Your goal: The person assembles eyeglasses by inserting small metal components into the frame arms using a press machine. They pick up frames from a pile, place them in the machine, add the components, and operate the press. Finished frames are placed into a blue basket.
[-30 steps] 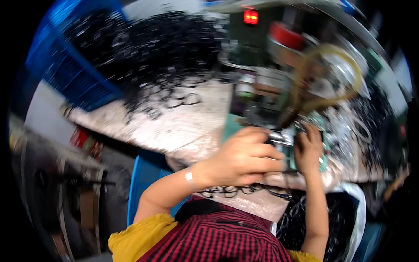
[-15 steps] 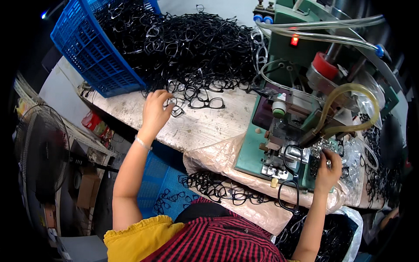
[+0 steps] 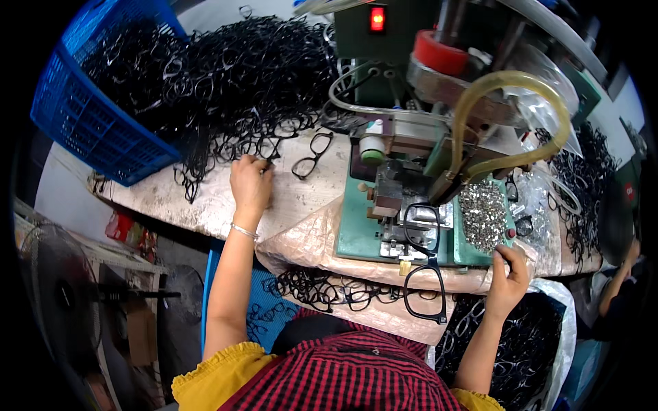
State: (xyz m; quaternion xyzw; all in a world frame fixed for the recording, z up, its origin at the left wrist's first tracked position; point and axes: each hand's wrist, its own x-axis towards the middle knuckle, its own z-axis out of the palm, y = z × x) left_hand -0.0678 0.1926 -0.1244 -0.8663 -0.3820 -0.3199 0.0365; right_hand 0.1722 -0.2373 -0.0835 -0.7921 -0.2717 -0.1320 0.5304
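Note:
My left hand (image 3: 252, 183) rests on the bench at the near edge of a heap of black eyeglass frames (image 3: 226, 75). Its fingers are curled together, and what they hold, if anything, is hidden. Just right of it lies a single eyeglass frame (image 3: 313, 156). My right hand (image 3: 507, 279) has thumb and fingertips pinched at the front edge of a tray of small metal pieces (image 3: 482, 218); anything in the pinch is too small to name. Between my hands, another black eyeglass frame (image 3: 444, 288) hangs at the front of a green bench machine (image 3: 356, 229).
A tilted blue basket (image 3: 103, 133) stands left of the heap. Several frames lie along the paper-covered edge (image 3: 295, 246) near my lap. A white-edged sack of frames (image 3: 567, 322) sits at right. A yellowish hose (image 3: 565, 109) loops over the machine. A fan (image 3: 62, 294) stands at left.
The view has shifted, with the machine further left. My left hand has moved right along the bench and its fingers have closed; the single frame there lies turned. My right hand has drawn back from the metal pieces.

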